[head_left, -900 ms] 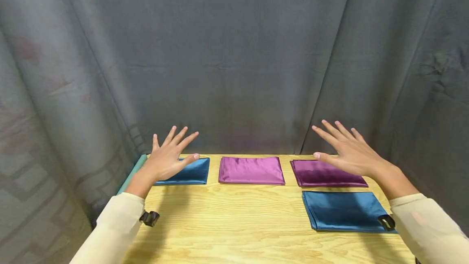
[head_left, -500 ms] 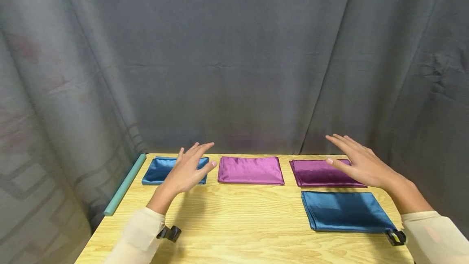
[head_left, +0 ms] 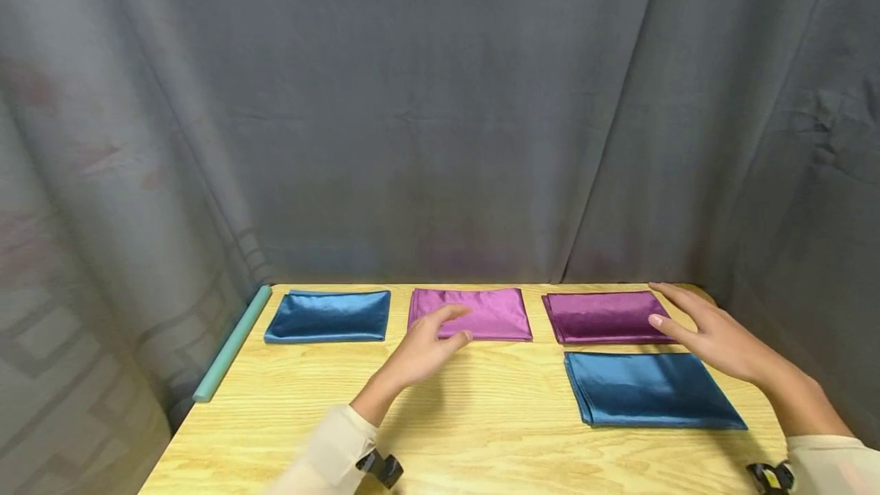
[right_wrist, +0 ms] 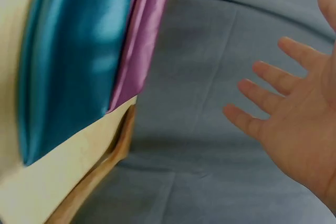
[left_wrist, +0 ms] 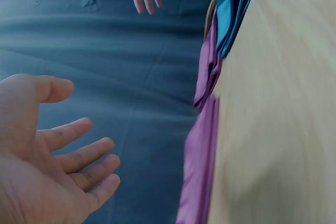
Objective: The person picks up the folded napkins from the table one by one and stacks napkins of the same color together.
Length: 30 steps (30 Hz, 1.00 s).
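My left hand (head_left: 422,350) hovers above the table in front of the pink-purple folded satin cloth (head_left: 498,319), its fingers relaxed and holding nothing. In the left wrist view that hand (left_wrist: 58,166) shows its palm, fingers spread and apart from any cloth. My right hand (head_left: 722,338) is raised over the right side, beside the dark purple folded cloth (head_left: 598,319) and above the front blue folded cloth (head_left: 649,388). Seen from the right wrist, this hand (right_wrist: 299,98) has its fingers extended and touches nothing. Another blue folded cloth (head_left: 330,317) lies at the back left.
A green rolled tube (head_left: 234,346) lies along the left edge of the wooden table (head_left: 309,403). Grey curtains (head_left: 426,113) hang behind the table and at both sides. Three cloths form a back row, with one blue cloth in front at the right.
My left hand has moved right and lower, from over the left blue cloth to before the pink-purple one. My right hand has shifted right and down. The cloths stay put.
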Each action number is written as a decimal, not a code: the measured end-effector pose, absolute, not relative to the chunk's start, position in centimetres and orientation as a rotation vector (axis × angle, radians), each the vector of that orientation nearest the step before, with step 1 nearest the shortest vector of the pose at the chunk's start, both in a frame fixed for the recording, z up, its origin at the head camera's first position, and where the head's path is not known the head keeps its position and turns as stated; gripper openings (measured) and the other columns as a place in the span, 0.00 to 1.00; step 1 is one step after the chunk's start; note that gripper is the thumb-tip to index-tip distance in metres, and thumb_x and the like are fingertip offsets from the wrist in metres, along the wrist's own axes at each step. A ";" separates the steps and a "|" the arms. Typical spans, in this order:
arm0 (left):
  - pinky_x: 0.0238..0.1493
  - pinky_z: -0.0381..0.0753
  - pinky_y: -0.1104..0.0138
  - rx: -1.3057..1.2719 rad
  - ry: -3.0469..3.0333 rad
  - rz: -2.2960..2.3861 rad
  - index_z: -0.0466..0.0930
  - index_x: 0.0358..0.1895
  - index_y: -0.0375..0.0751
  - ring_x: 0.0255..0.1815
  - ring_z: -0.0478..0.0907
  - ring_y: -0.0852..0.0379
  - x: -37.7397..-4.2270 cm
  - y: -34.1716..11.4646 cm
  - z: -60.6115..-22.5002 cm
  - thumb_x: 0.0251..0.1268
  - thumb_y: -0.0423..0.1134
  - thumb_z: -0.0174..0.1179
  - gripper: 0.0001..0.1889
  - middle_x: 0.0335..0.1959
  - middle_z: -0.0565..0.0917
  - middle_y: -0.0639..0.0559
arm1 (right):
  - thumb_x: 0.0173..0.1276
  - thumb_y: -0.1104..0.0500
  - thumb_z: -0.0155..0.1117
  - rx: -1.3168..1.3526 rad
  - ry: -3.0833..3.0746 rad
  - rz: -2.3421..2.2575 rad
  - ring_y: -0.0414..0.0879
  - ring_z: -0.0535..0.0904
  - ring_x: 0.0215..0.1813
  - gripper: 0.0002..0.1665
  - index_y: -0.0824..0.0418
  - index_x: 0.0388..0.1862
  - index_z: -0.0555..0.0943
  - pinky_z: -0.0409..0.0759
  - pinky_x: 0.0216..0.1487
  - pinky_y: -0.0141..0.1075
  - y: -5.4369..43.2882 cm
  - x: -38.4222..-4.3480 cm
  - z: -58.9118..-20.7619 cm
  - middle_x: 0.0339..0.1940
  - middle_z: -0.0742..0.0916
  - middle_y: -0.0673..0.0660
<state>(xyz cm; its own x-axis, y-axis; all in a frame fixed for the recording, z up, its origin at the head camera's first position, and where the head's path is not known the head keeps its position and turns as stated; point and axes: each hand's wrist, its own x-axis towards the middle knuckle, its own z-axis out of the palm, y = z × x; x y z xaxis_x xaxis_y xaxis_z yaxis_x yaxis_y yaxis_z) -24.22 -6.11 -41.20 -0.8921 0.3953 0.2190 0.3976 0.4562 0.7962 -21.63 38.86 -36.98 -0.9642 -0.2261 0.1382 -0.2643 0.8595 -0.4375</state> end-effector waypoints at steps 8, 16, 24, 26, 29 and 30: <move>0.66 0.79 0.50 -0.718 -2.645 -1.771 0.76 0.69 0.43 0.67 0.79 0.42 -23.9 -2.2 -44.1 0.73 0.46 0.60 0.25 0.67 0.81 0.43 | 0.82 0.44 0.52 0.269 -2.991 0.739 0.80 0.72 0.65 0.41 0.69 0.81 0.58 0.77 0.51 0.71 41.1 -20.3 -39.5 0.75 0.69 0.78; 0.66 0.81 0.56 -0.669 -2.602 -2.057 0.79 0.66 0.43 0.65 0.82 0.46 -23.1 2.0 -46.2 0.71 0.42 0.63 0.22 0.65 0.82 0.40 | 0.83 0.45 0.51 0.162 -3.003 0.806 0.79 0.74 0.64 0.38 0.69 0.79 0.62 0.83 0.47 0.58 43.7 -18.6 -42.5 0.73 0.72 0.78; 0.65 0.81 0.56 -0.611 -2.487 -2.343 0.78 0.65 0.37 0.61 0.83 0.52 -22.6 5.3 -47.6 0.69 0.39 0.62 0.23 0.64 0.82 0.39 | 0.83 0.44 0.49 0.032 -3.024 0.944 0.15 0.67 0.49 0.39 0.71 0.78 0.61 0.78 0.46 0.34 46.1 -17.6 -45.2 0.71 0.75 0.77; 0.63 0.81 0.57 -0.582 -2.462 -2.404 0.79 0.65 0.37 0.58 0.83 0.55 -22.5 6.0 -48.1 0.68 0.38 0.62 0.23 0.62 0.82 0.39 | 0.83 0.45 0.51 0.025 -3.005 0.961 0.10 0.62 0.46 0.38 0.72 0.77 0.63 0.72 0.38 0.24 46.5 -17.5 -45.9 0.68 0.79 0.71; 0.61 0.81 0.57 -0.545 -2.439 -2.463 0.80 0.63 0.37 0.53 0.82 0.59 -22.3 7.1 -48.6 0.67 0.37 0.62 0.22 0.59 0.84 0.39 | 0.83 0.46 0.52 -0.008 -2.995 0.997 0.10 0.63 0.46 0.37 0.75 0.75 0.64 0.72 0.38 0.22 46.7 -17.4 -46.6 0.65 0.82 0.69; 0.60 0.81 0.57 -0.530 -2.426 -2.482 0.81 0.62 0.36 0.52 0.82 0.60 -22.2 7.4 -48.7 0.66 0.37 0.62 0.21 0.57 0.85 0.40 | 0.83 0.46 0.51 -0.026 -3.006 1.010 0.10 0.63 0.46 0.38 0.75 0.75 0.64 0.72 0.38 0.22 46.7 -17.4 -46.7 0.65 0.81 0.70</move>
<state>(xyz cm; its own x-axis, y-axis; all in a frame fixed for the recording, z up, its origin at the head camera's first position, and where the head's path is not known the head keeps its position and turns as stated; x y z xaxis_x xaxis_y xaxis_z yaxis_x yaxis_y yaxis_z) -22.17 7.44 -48.71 -0.8883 0.4571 -0.0434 -0.0538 -0.0097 0.9985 -17.39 46.74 -46.74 -0.9994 0.0060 -0.0335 0.0250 0.7969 -0.6036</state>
